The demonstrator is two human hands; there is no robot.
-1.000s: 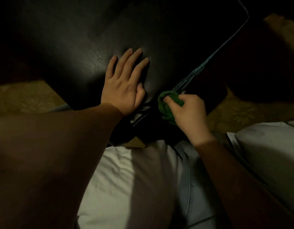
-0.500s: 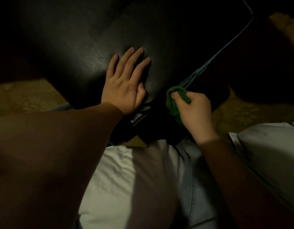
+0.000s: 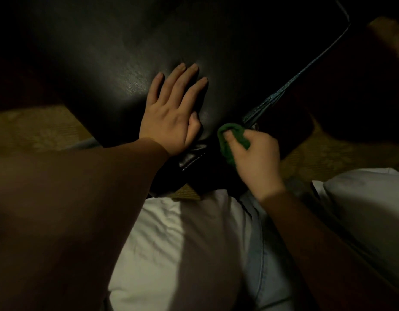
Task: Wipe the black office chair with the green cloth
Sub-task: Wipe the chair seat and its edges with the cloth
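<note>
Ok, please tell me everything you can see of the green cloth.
The green cloth is small, dark green, of soft-looking fabric, bunched into a wad. The right hand pinches it, thumb on top, and hides part of it. It lies against the black chair beside the stitched seam. The left hand, flat on the chair, does not touch it.

Left hand [image 3: 171, 115] on chair [image 3: 104, 52]; cloth [image 3: 224, 147] just right (seemingly touching chair).

Tan, faintly patterned carpet [image 3: 37, 129] at the left, dim, and again at the right. Rumpled white fabric [image 3: 162, 243] low in the middle, lit on its left part, shadowed toward the right. Pale blue denim [image 3: 259, 254] with a stitched seam just beside it. Smooth white sheet [image 3: 362, 209] at the right edge.
</note>
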